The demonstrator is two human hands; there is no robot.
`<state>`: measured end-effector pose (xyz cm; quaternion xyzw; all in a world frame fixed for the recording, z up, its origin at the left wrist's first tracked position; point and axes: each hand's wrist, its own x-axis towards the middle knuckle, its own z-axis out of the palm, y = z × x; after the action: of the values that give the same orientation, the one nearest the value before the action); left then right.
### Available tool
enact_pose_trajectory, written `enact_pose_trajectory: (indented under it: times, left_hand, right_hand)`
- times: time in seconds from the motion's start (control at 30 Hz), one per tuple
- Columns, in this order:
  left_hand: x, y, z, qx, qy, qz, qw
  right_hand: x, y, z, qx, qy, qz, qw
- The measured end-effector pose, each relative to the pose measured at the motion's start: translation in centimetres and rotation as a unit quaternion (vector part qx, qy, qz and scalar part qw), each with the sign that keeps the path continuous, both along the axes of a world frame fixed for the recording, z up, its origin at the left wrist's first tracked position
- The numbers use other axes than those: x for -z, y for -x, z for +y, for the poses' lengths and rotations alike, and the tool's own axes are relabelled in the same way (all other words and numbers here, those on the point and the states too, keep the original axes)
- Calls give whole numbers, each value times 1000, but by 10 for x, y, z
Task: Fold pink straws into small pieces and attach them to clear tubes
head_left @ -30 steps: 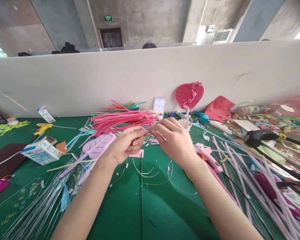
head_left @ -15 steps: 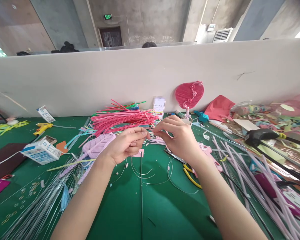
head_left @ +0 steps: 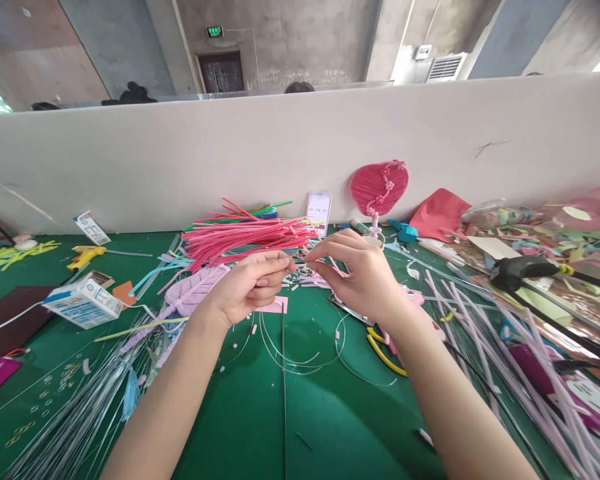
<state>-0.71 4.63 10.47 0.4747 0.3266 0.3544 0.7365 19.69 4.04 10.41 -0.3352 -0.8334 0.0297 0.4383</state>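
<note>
My left hand (head_left: 257, 287) hovers over the middle of the table, thumb and forefinger pinched together and the other fingers curled. What sits in that pinch is too small to make out. Close on its right is my right hand (head_left: 363, 270), its thumb and fingertips brought together and pointing at the left fingertips. A bit of pale pink shows between its fingers; whether it is held I cannot tell. Thin clear wires (head_left: 293, 363) curve below the hands. A pink card (head_left: 275, 305) lies under the left hand, with a thin dark rod (head_left: 283, 393) running towards me.
Behind the hands lie red and pink pipe cleaners (head_left: 245, 240), a phone showing a timer (head_left: 319, 212) and a red fan-shaped piece (head_left: 377, 190). Yellow-handled pliers (head_left: 386, 357) are at right, near lilac pipe cleaners (head_left: 480, 347). A glue gun (head_left: 85, 257) and metal wires (head_left: 80, 413) lie left.
The right fingertips have drawn slightly away from the left ones, and more pink shows between the right fingers. The curved wires below have shifted a little.
</note>
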Motion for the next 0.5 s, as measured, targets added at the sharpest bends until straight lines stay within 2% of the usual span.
enact_pose_trajectory:
  times: [0.5]
  left_hand:
    - [1, -1, 0, -3, -10, 10, 1000]
  right_hand:
    - [0, -1, 1, 5, 25, -9, 1000]
